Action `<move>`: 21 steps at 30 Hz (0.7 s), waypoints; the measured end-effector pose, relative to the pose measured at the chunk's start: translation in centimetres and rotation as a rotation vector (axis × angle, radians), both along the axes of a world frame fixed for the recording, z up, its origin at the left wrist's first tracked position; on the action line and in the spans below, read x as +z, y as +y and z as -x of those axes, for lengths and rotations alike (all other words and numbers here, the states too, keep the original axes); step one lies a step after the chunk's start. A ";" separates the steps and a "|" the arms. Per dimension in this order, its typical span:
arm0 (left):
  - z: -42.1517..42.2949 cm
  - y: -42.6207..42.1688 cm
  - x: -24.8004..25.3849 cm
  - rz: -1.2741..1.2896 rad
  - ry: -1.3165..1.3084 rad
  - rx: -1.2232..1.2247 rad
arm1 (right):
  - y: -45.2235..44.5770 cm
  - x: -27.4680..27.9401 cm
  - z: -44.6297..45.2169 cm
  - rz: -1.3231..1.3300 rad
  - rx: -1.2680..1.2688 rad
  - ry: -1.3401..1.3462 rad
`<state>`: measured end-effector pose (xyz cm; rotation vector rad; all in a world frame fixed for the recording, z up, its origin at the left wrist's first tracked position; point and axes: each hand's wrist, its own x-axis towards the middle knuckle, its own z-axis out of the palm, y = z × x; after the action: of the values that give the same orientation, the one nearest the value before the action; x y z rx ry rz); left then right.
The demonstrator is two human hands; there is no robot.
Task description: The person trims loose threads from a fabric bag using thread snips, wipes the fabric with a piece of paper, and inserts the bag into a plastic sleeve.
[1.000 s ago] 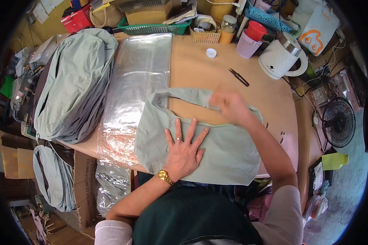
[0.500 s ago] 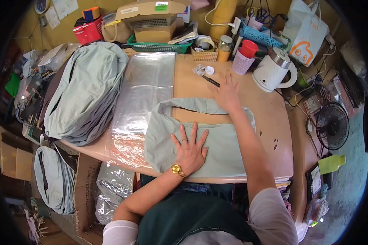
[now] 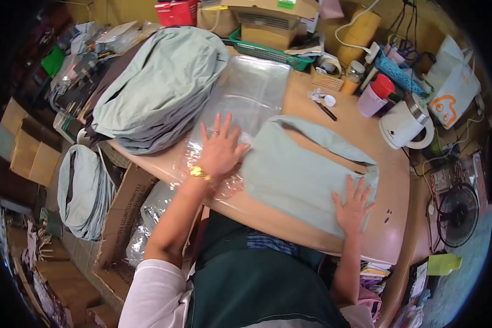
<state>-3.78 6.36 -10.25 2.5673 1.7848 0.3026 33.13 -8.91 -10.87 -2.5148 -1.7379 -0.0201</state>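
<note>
My left hand [image 3: 220, 150] was spread over the clear plastic sheets [image 3: 251, 82], and my right hand [image 3: 353, 210] lay open on the right end of the pale grey-green cloth bag [image 3: 295, 169]. Neither was pinching anything. I judged the step in hand to be steadying and smoothing the laid-out bag, with the plastic within reach of my left. From that pose, the next move called for light pressure on the cloth from my right palm, so it would not ruck, and for my left fingertips to find an edge if just one slippery sheet was wanted.

The bag lay flat on the worktop [image 3: 388, 240], stretching from just beside my left thumb to beneath my right hand. It sat slightly askew, its strap looping away from me and leaving a long gap where the tan surface showed through. The cloth looked soft and matt, nearly smooth, with faint creases in the body and a little puckering along the strap. More cloth bags [image 3: 164, 82] were heaped beyond my left hand, and small dark snips [image 3: 328, 112] lay beyond the strap, between my hands.
</note>
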 end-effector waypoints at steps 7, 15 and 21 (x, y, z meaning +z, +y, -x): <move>9.1 -7.0 1.3 0.158 -0.225 -0.270 | 2.8 2.9 -2.0 0.149 -0.030 -0.026; 8.1 -7.2 3.5 -0.189 -0.520 -0.201 | 6.1 3.4 18.1 -0.215 0.736 0.452; 1.2 -7.9 4.9 -0.203 -0.600 -0.282 | 3.4 4.2 14.1 -0.085 0.505 0.412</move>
<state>-4.95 -1.50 -5.30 2.4219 1.2180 1.1448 19.03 -5.48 -6.72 -1.7891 -2.0578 0.4126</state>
